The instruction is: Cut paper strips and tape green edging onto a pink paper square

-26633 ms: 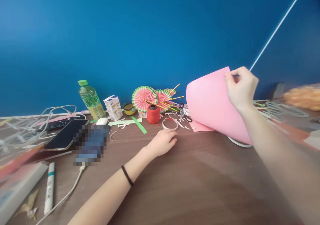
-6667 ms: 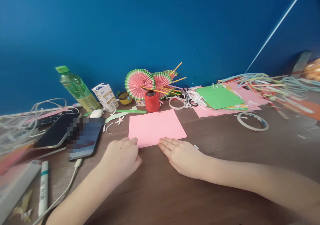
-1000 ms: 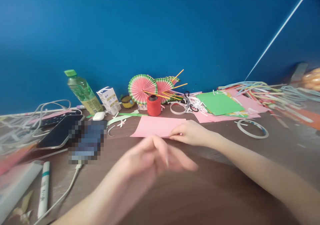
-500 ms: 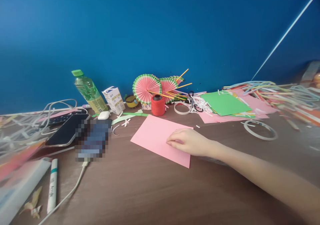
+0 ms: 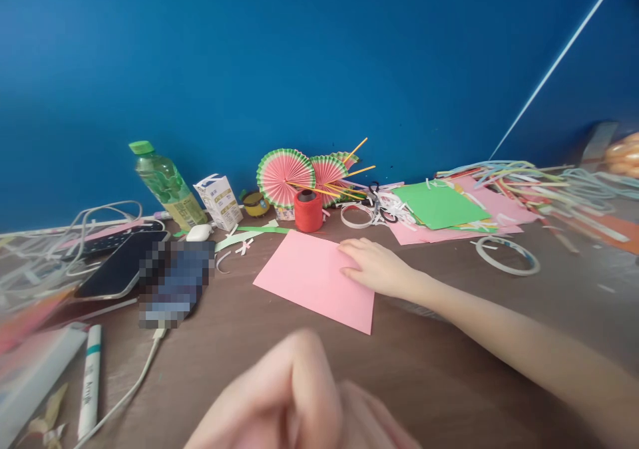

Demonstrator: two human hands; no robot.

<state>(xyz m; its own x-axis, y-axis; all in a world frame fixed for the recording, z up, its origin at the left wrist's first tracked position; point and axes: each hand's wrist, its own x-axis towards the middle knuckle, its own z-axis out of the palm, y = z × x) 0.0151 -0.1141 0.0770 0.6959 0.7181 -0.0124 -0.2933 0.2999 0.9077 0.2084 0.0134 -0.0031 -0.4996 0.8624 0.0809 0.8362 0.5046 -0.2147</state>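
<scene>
A folded pink paper sheet (image 5: 312, 277) lies at an angle on the brown table (image 5: 449, 369). My right hand (image 5: 375, 265) rests flat on the sheet's right edge with its fingers stretched out. My left hand (image 5: 299, 402) is raised close to the camera at the bottom of the view. It is blurred, its fingers look curled together, and I see nothing in it.
Behind the sheet stand a red thread spool (image 5: 308, 211), paper fans (image 5: 286, 177), a carton (image 5: 218, 201) and a green bottle (image 5: 164, 184). Phones (image 5: 150, 273), cables and a marker (image 5: 88, 382) lie left. Green paper (image 5: 439, 204), pink paper, tape rings (image 5: 506, 255) and strips lie right.
My left hand has come back into view at the bottom, close to the camera. My right hand has shifted up along the pink sheet's right edge.
</scene>
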